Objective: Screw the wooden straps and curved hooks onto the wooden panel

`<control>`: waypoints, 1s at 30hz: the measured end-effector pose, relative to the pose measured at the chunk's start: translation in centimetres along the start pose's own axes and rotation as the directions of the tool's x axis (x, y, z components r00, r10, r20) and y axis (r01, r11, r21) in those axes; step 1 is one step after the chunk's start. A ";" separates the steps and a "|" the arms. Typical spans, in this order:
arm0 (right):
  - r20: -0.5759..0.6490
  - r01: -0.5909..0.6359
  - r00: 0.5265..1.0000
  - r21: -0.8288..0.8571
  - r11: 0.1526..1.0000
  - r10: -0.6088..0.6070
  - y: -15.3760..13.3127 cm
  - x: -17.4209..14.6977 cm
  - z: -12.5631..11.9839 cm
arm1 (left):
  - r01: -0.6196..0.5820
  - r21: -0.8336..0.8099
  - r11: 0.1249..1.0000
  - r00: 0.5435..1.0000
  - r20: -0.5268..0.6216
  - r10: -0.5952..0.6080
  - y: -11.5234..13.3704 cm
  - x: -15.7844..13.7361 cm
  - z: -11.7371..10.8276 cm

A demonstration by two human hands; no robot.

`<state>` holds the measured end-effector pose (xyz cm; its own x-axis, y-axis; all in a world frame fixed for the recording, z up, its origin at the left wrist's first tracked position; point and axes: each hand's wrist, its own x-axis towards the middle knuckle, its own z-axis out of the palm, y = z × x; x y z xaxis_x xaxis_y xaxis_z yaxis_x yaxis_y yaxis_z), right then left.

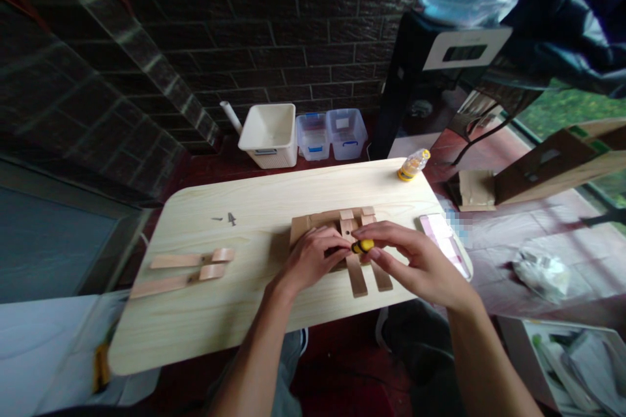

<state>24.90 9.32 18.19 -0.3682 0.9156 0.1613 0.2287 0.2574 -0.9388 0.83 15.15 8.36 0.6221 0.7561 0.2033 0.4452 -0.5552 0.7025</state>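
A wooden strip [357,277] with a curled end and a dark hole lies over a brown cardboard box [300,228], and a second wooden strip [382,277] rests beside it on the right. My right hand [415,264] closes thumb and fingers around the yellow-and-black handle of a screwdriver [363,245], low above the first strip. Its tip is hidden. Against the box and the strip's left edge, my left hand [313,254] has its fingertips pinched near the screwdriver; what they hold, if anything, is too small to tell.
Two more wooden strips [176,261] lie on the table [264,199] at left, with several screws [231,218] behind. A clear yellow-capped bottle [413,165] stands at the back right corner; a phone-like flat object [443,242] lies at the right edge. Bins [268,137] stand beyond.
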 end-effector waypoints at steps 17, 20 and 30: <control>-0.024 -0.027 0.999 -0.129 0.991 0.024 -0.3 0.1 0.3 | -0.007 0.016 1.000 1.000 -0.010 0.007 0.1 0.0 -0.1; -0.013 -0.019 1.000 -0.103 0.995 0.018 -0.3 0.0 0.5 | -0.014 0.002 1.000 1.000 -0.017 0.014 0.1 0.0 -0.1; -0.030 -0.085 0.996 0.032 0.996 0.086 0.3 0.0 0.8 | 0.002 0.027 1.000 1.000 -0.004 -0.001 0.3 0.1 -0.2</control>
<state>24.20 9.16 17.66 -0.3202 0.9432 0.0891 0.2305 0.1687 -0.9583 0.92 15.16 8.69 0.6187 0.7584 0.2052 0.4636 -0.5633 0.6839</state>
